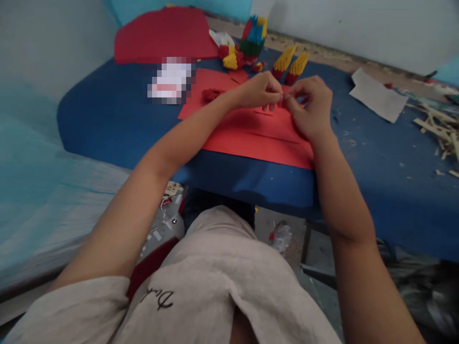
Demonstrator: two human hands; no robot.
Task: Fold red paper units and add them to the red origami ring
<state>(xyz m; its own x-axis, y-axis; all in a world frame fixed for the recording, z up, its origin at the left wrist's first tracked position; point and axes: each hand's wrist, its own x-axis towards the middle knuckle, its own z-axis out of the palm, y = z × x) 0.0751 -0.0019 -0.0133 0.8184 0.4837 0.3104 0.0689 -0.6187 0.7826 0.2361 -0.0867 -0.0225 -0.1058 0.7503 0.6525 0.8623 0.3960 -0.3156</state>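
Note:
My left hand and my right hand meet above the red paper sheets. Both are closed in a pinch, fingertips almost touching, on a small piece of red paper that they mostly hide. Loose red strips lie on the sheets under the fingers. Left of my left wrist rests a cluster of folded red paper pieces. Just beyond my hands stand two yellow-and-red folded-paper pieces, fanned out at the top.
A blue-covered table carries a blurred-out phone and a large red sheet at the back left. A multicoloured folded-paper model stands at the back. Off-white paper and pale paper strips lie on the right.

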